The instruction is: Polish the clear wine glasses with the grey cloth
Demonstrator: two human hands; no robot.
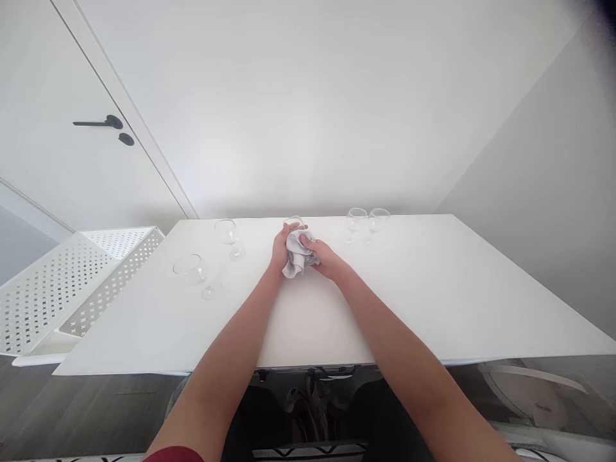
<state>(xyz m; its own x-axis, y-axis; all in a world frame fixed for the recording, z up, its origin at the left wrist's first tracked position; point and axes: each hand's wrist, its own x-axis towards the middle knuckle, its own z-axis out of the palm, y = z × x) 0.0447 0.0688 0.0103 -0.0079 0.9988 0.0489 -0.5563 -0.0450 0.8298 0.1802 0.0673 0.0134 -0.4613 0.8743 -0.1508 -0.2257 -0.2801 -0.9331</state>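
Above the middle of the white table, my left hand [283, 245] is closed around the bowl of a stemmed glass [295, 220], whose rim shows at the top between the fingers. A light grey cloth [297, 253] is bunched against that glass and hangs down below it. My right hand [325, 256] grips the cloth from the right, thumb pressed on top. The glass's stem and foot are hidden by the cloth and fingers.
Two stemmed glasses, a nearer one [190, 269] and a farther one [226, 232], stand on the left of the table [433, 301]. Two more, one [357, 221] beside another [379, 221], stand right of my hands. A white perforated rack [52, 282] adjoins the left edge; a wall rises behind.
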